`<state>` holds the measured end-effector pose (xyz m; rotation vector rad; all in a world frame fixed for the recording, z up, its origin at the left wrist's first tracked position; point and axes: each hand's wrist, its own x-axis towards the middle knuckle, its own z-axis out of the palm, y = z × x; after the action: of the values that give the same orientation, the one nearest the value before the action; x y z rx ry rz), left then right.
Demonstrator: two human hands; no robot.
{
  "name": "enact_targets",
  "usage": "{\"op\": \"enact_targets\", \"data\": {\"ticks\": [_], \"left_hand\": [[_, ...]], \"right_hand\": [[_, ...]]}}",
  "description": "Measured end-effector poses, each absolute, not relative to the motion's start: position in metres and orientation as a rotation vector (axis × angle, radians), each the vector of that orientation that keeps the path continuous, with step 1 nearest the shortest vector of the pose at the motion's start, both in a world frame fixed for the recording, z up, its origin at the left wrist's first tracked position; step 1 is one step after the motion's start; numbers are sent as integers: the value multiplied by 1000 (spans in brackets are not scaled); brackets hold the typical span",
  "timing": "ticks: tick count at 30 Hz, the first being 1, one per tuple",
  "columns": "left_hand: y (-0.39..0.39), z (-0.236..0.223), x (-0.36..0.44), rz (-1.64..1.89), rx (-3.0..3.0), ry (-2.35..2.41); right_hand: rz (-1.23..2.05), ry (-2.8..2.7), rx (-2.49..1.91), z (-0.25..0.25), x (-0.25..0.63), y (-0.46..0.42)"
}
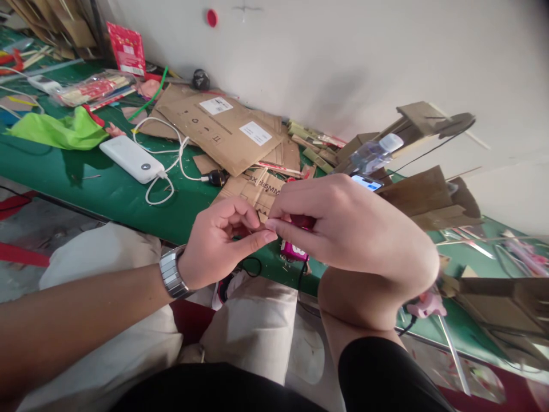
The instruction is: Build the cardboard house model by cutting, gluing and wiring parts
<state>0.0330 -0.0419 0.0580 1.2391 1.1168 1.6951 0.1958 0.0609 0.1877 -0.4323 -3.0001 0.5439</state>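
Note:
My left hand (225,243), with a silver watch on its wrist, is closed in a pinch near the table's front edge. My right hand (343,220) bends over from the right, thumb and forefinger pressed together. The fingertips of both hands meet over something small and thin that I cannot make out. Just below the right fingers a bright magenta object (294,250) shows in part, the rest covered by the hand. Behind the fingertips lies a piece of printed cardboard (244,187), and beyond it a large brown cardboard sheet (214,131) with white labels.
A white power bank (131,158) with a white cable lies left on the green table (77,186), near a lime-green cloth (60,129). To the right stand a clear bottle (373,153), a lit phone (366,182) and cardboard constructions (433,197). A pink tool (426,304) lies near the edge.

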Motion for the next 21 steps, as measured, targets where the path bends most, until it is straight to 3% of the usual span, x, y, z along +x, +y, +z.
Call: {"op": "enact_targets", "data": {"ticks": [21], "left_hand": [[-45,58,34,1660,1081,1051]], "right_hand": [[493,-2972,-465,191,198,63]]}}
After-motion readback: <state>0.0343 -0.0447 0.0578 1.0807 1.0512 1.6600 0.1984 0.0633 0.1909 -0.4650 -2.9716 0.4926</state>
